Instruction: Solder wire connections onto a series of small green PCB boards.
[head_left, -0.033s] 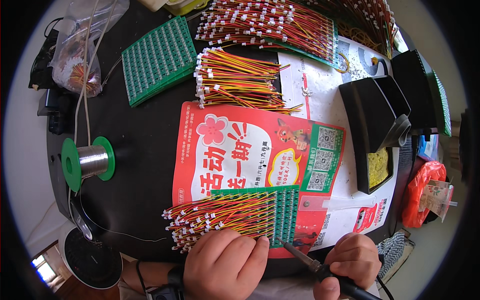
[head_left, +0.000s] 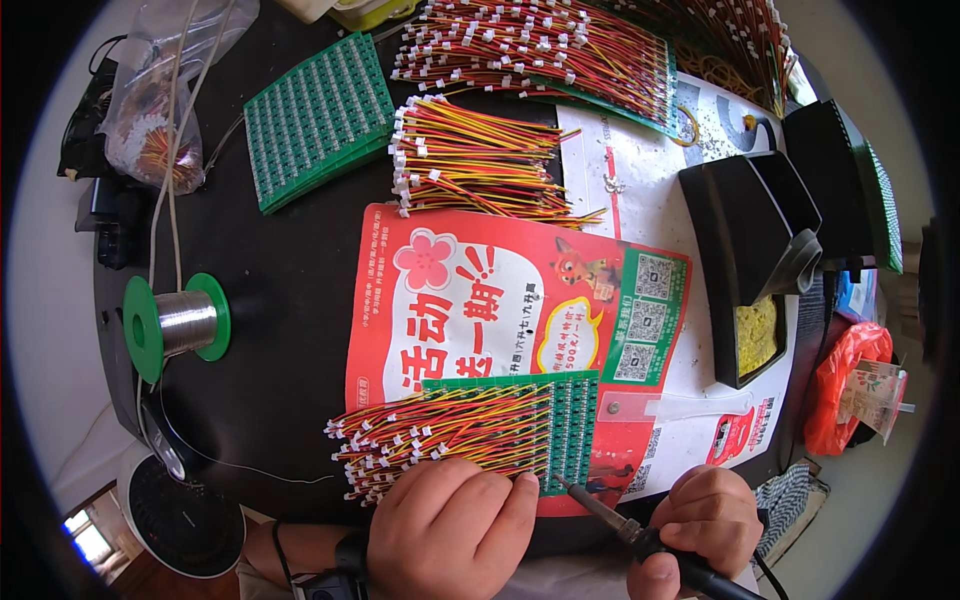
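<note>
My right hand grips a soldering iron by its black handle. The iron's tip points up and left, at the lower part of a green circuit board. Rows of red and yellow wire leads with white plugs stand off this board toward the left. My left hand is closed over the lower leads, its thumb and forefinger pinched at the board beside the iron's tip. The lead between those fingers is mostly hidden. Under the board lies a red printed leaflet.
Solder wire trails from a green spool at the left. Behind are stacked green boards, loose leads and wired boards. A black iron stand with a yellow sponge is at the right, near a red bag.
</note>
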